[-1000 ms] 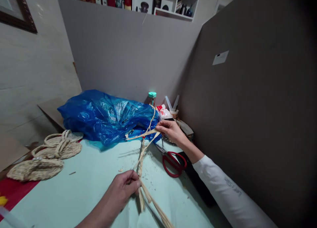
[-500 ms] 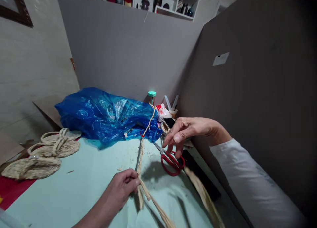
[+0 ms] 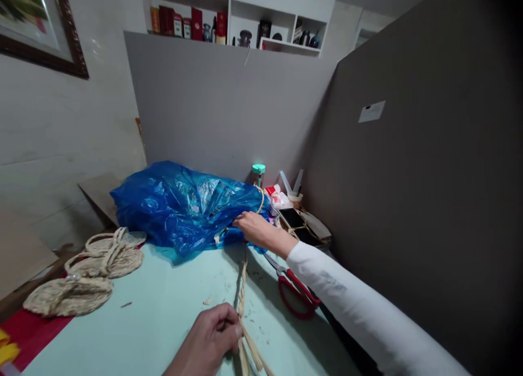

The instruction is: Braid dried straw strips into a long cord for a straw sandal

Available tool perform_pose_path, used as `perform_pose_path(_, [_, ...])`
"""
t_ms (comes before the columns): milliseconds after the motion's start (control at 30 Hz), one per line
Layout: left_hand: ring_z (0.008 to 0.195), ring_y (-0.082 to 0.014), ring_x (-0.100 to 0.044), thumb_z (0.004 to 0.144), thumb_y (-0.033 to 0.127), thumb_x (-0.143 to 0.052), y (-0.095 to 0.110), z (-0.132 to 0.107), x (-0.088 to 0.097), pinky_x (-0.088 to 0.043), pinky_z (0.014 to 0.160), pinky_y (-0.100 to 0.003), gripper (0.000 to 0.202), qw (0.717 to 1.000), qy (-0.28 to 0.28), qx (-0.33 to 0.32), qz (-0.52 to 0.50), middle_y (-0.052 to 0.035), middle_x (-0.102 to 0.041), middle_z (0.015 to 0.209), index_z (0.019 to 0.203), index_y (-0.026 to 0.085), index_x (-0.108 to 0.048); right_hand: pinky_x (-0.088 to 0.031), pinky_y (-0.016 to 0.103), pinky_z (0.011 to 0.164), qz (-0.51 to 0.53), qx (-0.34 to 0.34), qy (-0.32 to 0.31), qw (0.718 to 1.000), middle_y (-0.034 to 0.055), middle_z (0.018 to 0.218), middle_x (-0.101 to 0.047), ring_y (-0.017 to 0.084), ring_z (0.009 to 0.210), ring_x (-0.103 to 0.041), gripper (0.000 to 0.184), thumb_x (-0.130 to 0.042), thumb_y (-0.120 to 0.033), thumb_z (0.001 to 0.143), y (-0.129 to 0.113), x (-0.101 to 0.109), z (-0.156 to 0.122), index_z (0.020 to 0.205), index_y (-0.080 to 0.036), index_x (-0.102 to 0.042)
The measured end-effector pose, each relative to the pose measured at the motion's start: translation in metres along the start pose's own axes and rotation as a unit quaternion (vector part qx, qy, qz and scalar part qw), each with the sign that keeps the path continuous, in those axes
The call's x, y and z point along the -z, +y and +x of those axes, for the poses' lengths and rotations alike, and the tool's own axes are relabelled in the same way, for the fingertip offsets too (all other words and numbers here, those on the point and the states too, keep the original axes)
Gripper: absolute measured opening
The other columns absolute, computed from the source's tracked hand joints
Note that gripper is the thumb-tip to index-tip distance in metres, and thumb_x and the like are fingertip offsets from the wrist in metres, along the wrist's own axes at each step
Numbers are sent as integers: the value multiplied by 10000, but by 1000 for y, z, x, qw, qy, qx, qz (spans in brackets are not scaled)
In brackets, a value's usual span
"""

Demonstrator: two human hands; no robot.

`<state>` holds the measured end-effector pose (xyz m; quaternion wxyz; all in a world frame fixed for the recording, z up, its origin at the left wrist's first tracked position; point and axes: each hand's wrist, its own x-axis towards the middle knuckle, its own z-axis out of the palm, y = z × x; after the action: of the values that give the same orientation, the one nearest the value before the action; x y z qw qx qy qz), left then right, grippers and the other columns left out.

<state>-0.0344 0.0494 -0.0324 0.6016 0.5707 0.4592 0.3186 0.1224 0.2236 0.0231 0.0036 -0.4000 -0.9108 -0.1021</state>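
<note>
My left hand pinches a straw braid low down, where it parts into loose strands below my fingers. The braid runs away from me over the pale green table, past a red tie partly hidden by my right hand. My right hand is stretched forward to the crumpled blue plastic bag, fingers drawn together against its near right side. What those fingertips hold, if anything, I cannot make out. Under my right forearm lie scissors with red handles.
Woven straw sandals lie at the left on red material. Behind the right arm are a phone, a green-lidded jar and a white-and-red packet. Grey partitions stand at the back and right.
My right hand has moved from above the scissors forward and left to the blue bag. A loose straw strip by my right forearm is no longer visible. My left hand keeps the braid; the view has tilted up.
</note>
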Motion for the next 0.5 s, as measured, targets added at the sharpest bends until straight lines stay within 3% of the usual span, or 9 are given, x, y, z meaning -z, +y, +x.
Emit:
perform_pose_path(100, [566,-110,-396,728,404,-583,-3,4,2,-286,576,-254,257,1000,-8,-3,-2,34,-470,549,662,184,-467,-461,338,814,-38,-25,6,999,166,961,-667,239,955,-603,235,-447,-57,868,4,-14,25,956,-85,-663])
perform_pose_path(233, [589,-118,-404,707,410,-589,-4,5,4,-286,606,-265,263,1000,-19,8,-4,42,-441,569,681,182,-461,-469,362,845,-71,-67,24,995,201,1071,-627,251,1037,-570,309,-373,-40,904,24,-15,45,1129,-43,-584])
perform_pose_path(300, [590,-117,-403,696,417,-603,-4,6,4,-287,607,-263,274,1000,-21,17,-5,46,-428,570,679,183,-460,-484,355,831,-82,-80,19,993,180,1049,-633,239,1029,-576,277,-389,-56,918,32,-14,50,1105,-53,-592])
perform_pose_path(400, [583,-115,-402,679,441,-625,-5,7,4,-290,593,-256,305,999,-29,29,-16,50,-415,568,680,186,-458,-510,359,816,-94,-87,0,992,105,1024,-637,200,969,-605,186,-511,-202,930,35,-18,55,1038,-95,-617])
perform_pose_path(500, [571,-111,-388,667,447,-630,-5,8,5,-282,574,-252,310,998,-34,39,-25,56,-387,570,673,191,-456,-513,385,836,-102,-88,-6,991,85,1080,-620,188,962,-609,258,-569,-311,908,32,-26,58,1072,-115,-606])
